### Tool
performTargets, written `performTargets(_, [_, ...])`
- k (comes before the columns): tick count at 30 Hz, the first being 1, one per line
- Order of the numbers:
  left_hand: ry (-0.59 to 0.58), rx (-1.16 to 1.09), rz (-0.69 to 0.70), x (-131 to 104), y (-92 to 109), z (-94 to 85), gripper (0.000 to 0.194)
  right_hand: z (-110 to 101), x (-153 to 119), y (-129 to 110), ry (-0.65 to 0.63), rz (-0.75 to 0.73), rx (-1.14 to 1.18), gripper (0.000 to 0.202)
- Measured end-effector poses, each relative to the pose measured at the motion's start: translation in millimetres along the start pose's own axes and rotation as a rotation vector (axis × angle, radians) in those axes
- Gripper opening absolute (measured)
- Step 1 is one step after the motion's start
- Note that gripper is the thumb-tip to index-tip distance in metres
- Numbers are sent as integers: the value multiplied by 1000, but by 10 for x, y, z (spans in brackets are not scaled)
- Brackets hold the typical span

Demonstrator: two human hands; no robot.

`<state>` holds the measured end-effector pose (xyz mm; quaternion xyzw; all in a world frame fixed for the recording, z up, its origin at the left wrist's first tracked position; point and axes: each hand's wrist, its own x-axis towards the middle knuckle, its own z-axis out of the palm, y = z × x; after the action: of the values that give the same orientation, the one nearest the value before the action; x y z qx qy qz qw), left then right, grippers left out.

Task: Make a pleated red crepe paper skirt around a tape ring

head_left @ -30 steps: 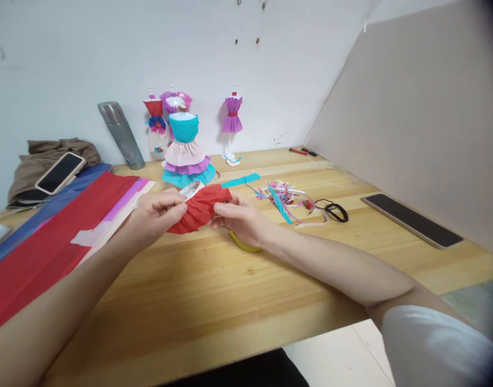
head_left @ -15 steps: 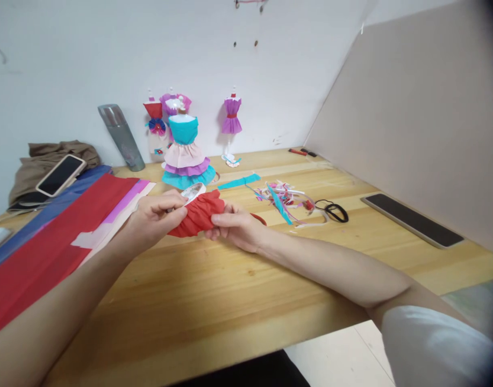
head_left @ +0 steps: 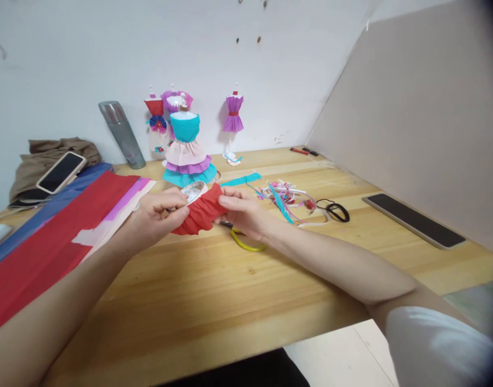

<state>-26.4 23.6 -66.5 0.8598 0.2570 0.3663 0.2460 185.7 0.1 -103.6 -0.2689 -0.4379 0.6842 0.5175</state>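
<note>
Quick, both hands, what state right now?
Left hand: closed, pinching the gathered red piece.
Right hand: closed, pinching the other end of it.

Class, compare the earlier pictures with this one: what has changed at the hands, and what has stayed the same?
The red ruffled piece no longer reaches past the right thumb, and more of the white ring shows. The yellow loop, out of sight a moment ago, shows again. The left hand and right hand still hold the ruffle; the dress forms stayed put.
</note>
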Motion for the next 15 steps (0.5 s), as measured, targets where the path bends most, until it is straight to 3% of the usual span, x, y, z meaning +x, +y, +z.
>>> performTargets(8, [-29,92,60,-16,-55,26,28,-45,53,-70,26,104,51,29])
performTargets(15, [-90,159,223,-11,-76,46,31,-52,31,-174,-39,-7,-269,30])
